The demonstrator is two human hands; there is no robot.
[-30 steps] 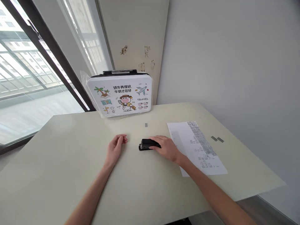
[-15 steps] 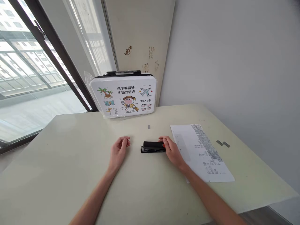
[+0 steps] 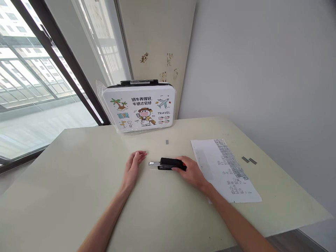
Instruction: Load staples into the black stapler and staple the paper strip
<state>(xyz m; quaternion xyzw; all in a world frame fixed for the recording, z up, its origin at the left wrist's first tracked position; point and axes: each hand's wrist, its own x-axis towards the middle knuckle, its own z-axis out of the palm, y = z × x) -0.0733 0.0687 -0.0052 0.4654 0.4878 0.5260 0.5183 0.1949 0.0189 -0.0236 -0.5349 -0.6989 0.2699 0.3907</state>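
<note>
- Since half a second ago a silver metal tray has slid out of the front end of the black stapler [image 3: 170,163], poking toward the left hand [image 3: 133,167]; before, the stapler's front was flush.
- The right hand [image 3: 193,173] has shifted to the stapler's rear, fingers touching its red back end; whether that grip is pinching it or only pressing I cannot tell.
- The left hand's grip is spread, lying flat and empty on the desk [image 3: 78,175], just beside the tray tip.
- The stapler lies on its base mid-desk, left of the printed sheet [image 3: 225,171].
- A small strip of staples [image 3: 167,141] lies beyond it; two more strips [image 3: 249,160] lie right of the sheet.
- The sheet's print is too small to read; both forearms are cut off at the bottom edge.
</note>
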